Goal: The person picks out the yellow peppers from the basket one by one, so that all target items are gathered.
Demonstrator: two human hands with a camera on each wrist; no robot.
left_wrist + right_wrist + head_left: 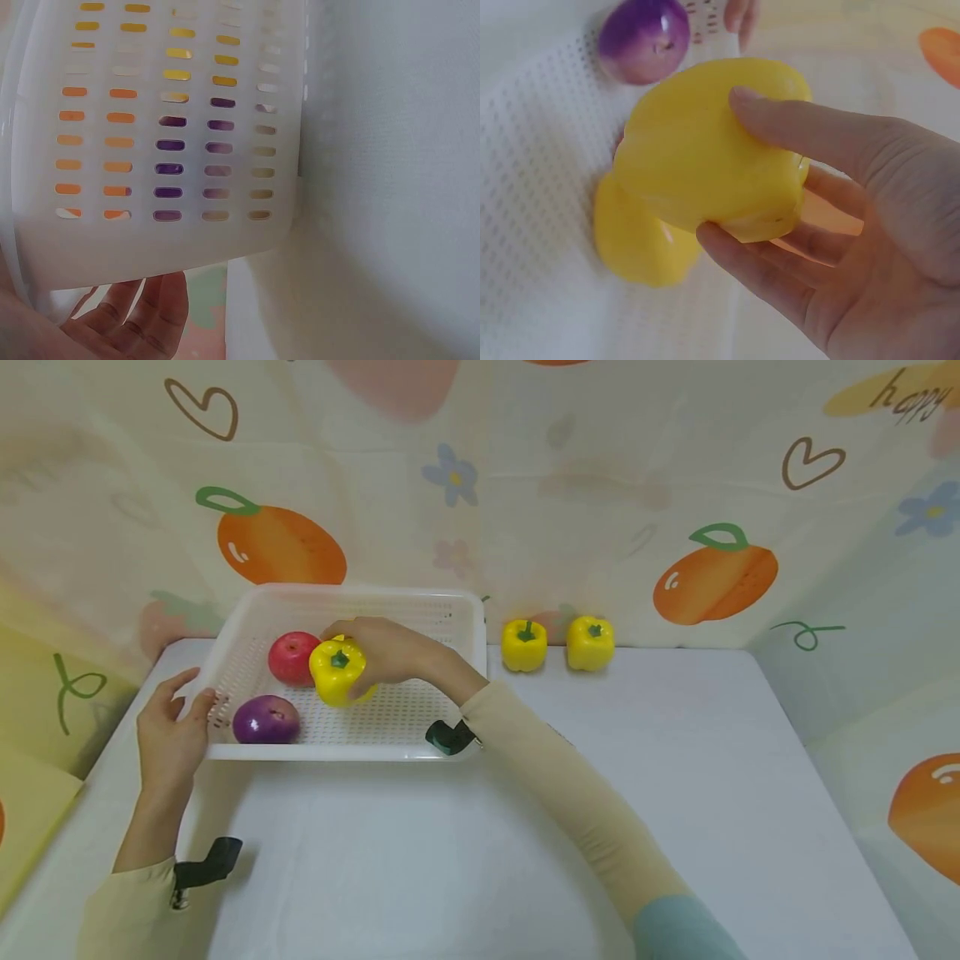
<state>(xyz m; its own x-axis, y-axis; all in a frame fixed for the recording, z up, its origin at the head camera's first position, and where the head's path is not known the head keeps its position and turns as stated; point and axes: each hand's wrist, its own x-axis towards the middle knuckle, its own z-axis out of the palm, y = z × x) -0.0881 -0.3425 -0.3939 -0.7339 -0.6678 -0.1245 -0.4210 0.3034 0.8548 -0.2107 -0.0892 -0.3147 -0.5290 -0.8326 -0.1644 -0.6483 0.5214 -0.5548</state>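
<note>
My right hand [386, 650] grips a yellow bell pepper [712, 150] above the white plastic basket [345, 752], thumb on one side and fingers on the other. Below it in the basket lies another yellow bell pepper [641, 240], mostly hidden in the head view. A red apple-like fruit [291, 658] sits to their left. Nearer the front wall rests a purple, eggplant-like vegetable [266, 720]. At the basket's left end, my left hand [174, 735] holds the rim, thumb at the top edge; its fingers [161, 311] show beyond the basket's end in the left wrist view.
Two more yellow bell peppers, one nearer the basket [523, 645] and one farther right [590, 643], stand at the back of the white table [675, 760]. Behind them hangs a printed cloth [570, 527]. The basket's raised walls surround its contents.
</note>
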